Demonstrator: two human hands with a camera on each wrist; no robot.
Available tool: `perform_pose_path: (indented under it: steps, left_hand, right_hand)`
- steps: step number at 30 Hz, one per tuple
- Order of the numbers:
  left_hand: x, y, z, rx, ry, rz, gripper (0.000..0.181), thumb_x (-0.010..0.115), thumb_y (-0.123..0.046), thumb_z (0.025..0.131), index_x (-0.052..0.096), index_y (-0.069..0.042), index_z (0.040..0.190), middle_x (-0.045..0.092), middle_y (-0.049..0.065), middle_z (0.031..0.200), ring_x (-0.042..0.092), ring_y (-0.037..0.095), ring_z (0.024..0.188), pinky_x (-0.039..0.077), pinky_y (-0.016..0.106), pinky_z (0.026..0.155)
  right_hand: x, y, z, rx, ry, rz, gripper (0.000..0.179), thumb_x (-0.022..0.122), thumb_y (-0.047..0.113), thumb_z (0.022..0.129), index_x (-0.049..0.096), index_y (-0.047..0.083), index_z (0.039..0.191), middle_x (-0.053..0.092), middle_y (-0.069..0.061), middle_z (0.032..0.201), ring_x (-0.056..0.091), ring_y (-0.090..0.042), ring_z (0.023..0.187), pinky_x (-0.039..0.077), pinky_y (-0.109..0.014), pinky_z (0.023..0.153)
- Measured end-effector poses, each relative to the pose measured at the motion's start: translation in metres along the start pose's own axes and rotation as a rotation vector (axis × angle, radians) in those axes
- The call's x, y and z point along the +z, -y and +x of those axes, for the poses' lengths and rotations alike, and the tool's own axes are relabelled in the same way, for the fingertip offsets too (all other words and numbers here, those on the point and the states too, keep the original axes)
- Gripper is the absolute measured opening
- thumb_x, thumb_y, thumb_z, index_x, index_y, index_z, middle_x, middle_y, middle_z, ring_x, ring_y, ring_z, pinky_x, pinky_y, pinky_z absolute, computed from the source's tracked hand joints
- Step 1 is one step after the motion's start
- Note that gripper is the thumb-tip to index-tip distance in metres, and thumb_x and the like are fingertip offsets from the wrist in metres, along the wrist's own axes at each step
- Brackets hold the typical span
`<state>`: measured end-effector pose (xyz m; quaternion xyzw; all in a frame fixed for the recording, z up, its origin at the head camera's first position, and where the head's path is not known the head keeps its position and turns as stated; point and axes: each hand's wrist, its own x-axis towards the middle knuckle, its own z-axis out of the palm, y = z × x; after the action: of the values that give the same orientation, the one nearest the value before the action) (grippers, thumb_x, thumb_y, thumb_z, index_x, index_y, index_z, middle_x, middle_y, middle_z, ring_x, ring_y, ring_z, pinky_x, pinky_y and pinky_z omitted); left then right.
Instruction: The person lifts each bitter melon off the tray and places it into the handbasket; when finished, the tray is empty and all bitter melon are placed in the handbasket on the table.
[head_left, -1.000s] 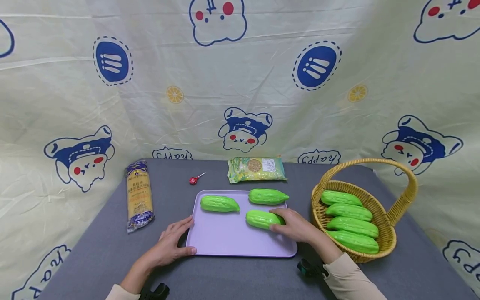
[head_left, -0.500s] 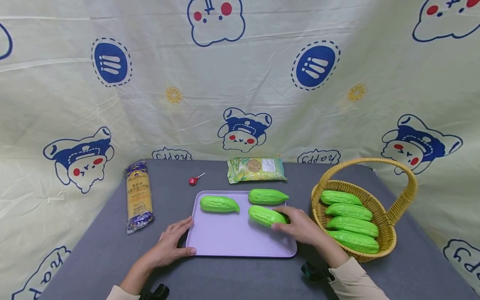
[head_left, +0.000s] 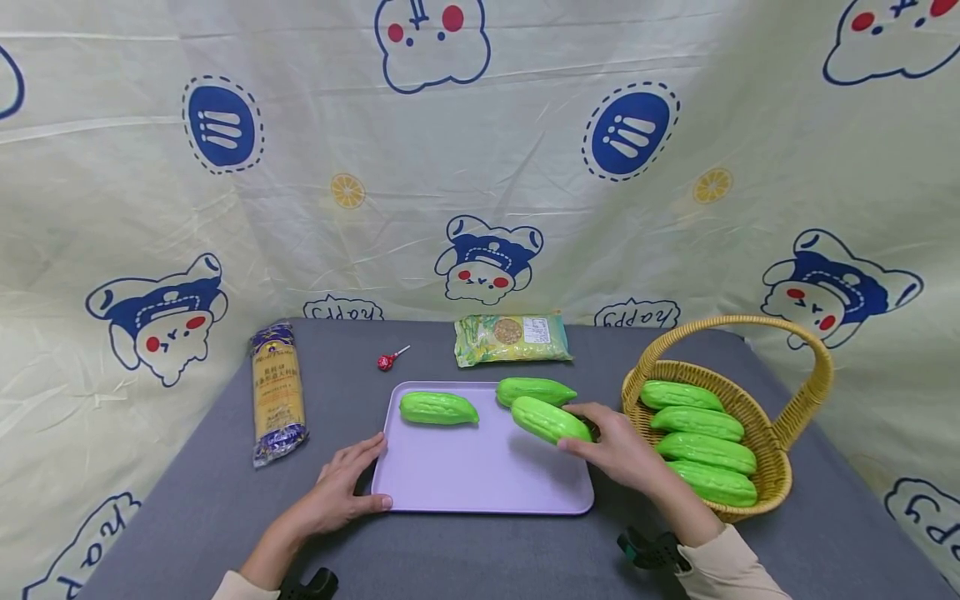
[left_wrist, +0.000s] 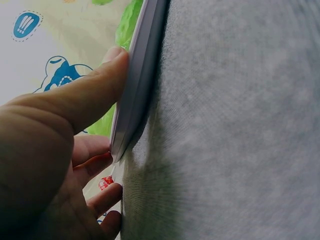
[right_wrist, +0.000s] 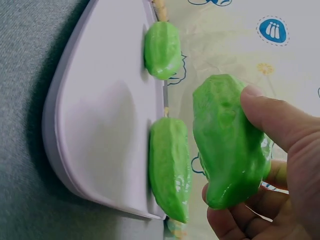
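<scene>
A green ribbed gourd is tilted above the right part of the lilac tray, its shadow on the tray below. My right hand grips its right end; the right wrist view shows the thumb on one side of the gourd and curled fingers on the other. Two similar gourds lie on the tray, one at back left and one at back right, partly covered by the held gourd. At the tray's left side my left hand touches the edge with extended fingers, thumb at the front corner.
Right of the tray stands a wicker basket with a high handle and several green gourds inside. Behind the tray lie a lollipop and a green-yellow food packet. A long pasta packet lies at left. A printed cloth hangs behind.
My right hand has raised the gourd off the tray and moved it right and back, turning it slightly. The left hand stays at the tray's edge.
</scene>
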<state>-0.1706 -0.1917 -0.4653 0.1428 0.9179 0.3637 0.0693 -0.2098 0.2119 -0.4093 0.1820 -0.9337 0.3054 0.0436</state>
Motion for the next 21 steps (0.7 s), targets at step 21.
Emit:
perform_pose_path:
  steps: [21]
  left_hand:
    - [-0.002, -0.001, -0.001, 0.011, -0.010, 0.015, 0.083, 0.074, -0.041, 0.077, 0.038, -0.008, 0.144, 0.030, 0.010, 0.154, 0.028, 0.039, 0.135, 0.020, 0.065, 0.102]
  right_hand:
    - [-0.032, 0.005, -0.023, 0.034, -0.129, -0.042, 0.056, 0.072, 0.040, 0.079, 0.060, 0.009, 0.124, 0.065, -0.008, 0.109, 0.052, -0.016, 0.086, 0.042, -0.026, 0.067]
